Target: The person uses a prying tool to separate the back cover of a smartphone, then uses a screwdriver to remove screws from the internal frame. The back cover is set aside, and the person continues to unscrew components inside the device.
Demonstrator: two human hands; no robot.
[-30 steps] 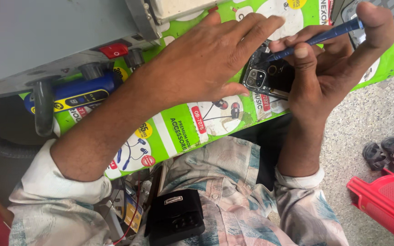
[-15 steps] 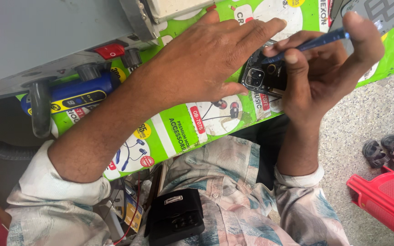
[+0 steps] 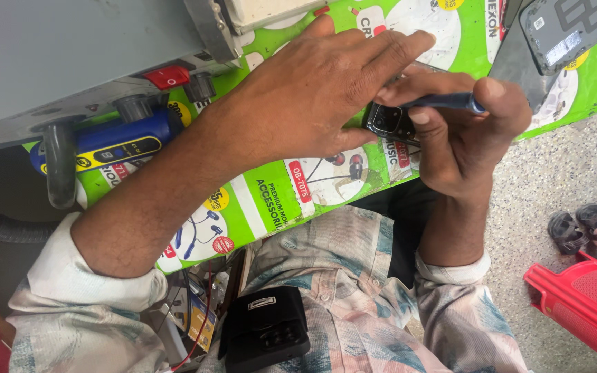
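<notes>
**Phone worked over the green mat**

The green printed mat (image 3: pixel 271 200) lies under everything, with a grey machine (image 3: pixel 70 55) at its far left edge. Your left hand (image 3: pixel 312 90) lies over the small dark phone (image 3: pixel 390 123), fingers pressing it down on the mat. Your right hand (image 3: pixel 464 131) pinches a blue screwdriver (image 3: pixel 447 102), whose tip is hidden at the phone.

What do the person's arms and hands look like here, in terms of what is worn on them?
Both hands are bare: no gloves, and no rings or watch show. The left hand and right hand come out of long sleeves pushed up the forearms. The sleeves are light fabric, whitish at the cuffs, with a faded teal and pinkish blotch print matching the shirt.
</notes>
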